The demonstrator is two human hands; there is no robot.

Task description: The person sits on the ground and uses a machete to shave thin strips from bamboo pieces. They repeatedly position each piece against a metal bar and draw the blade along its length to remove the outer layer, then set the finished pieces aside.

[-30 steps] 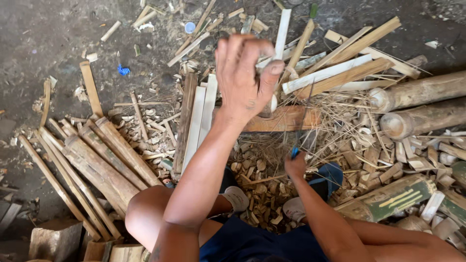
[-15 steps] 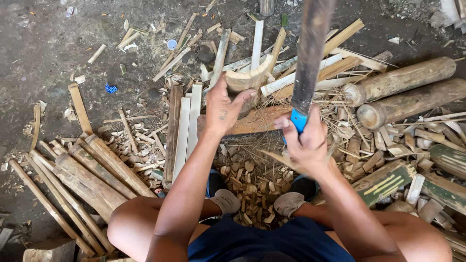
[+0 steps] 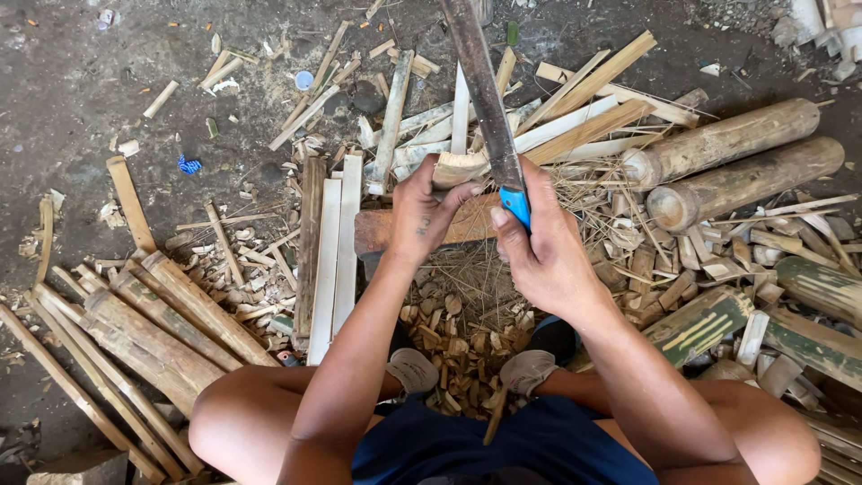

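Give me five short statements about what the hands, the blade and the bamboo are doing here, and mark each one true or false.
1. The right hand holds a long blade by a blue handle. True.
2. The left hand is flat on the bare ground. False: it holds a short bamboo piece on a wooden block.
3. Two round bamboo logs lie at the right. True.
4. The blade lies on the ground beside the feet. False: it is raised, pointing away from the person.
5. Split bamboo slats lie at the left. True.
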